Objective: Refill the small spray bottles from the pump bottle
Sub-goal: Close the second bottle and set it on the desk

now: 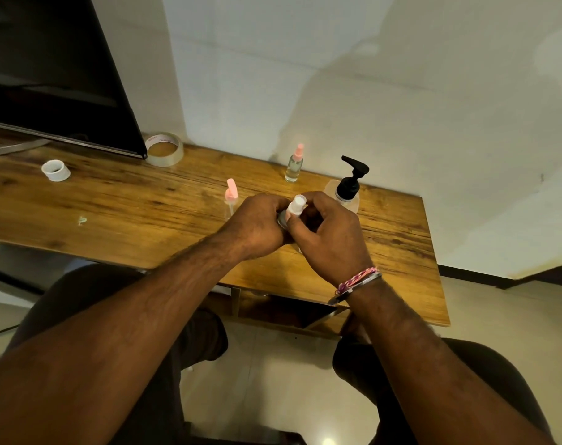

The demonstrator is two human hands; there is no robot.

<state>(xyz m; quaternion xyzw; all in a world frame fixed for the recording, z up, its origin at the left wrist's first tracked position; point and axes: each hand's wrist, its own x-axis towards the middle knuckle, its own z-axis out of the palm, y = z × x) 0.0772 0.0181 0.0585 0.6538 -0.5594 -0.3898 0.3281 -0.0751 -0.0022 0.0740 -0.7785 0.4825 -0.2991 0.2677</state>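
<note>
Both hands work one small clear spray bottle with a white cap [296, 205] over the wooden tabletop [144, 200].
Left hand [257, 223] grips the body, right hand [329, 229] pinches the cap — best twisted upright, gently.

Black-topped pump bottle [348, 187], pink-capped spray bottles [295, 163]

Open wooden desk [119, 200] leftward; pump bottle [348, 187] and pink-capped spray bottles [294, 163] close behind.

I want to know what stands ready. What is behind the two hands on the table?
Behind the left hand and right hand stand the pump bottle and two pink-capped spray bottles. The hands cover both bottles' lower parts.
</note>
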